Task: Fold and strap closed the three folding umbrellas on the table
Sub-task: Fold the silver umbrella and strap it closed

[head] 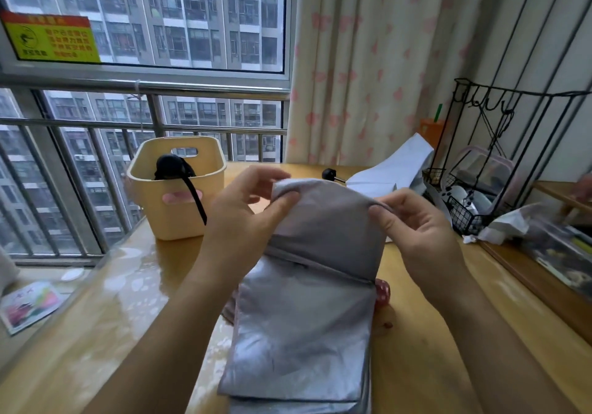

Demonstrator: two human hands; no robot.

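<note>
Grey umbrella mid-fold; two others set aside, task judged under halfway.

Worktop (112, 333) carries all three. Grey umbrella (314, 317) lies centre, canopy flattened into pleats, far end lifted; not rolled, no strap round it. White umbrella (394, 167), far right, canopy loose, looks unfolded. Basket (179, 215), far left, holds the black umbrella (173, 167), bundled, its strap hanging over the front wall; whether it is fastened cannot be told. Left hand (243, 218) and right hand (416, 234) each pinch the grey canopy's raised far fold.
</note>
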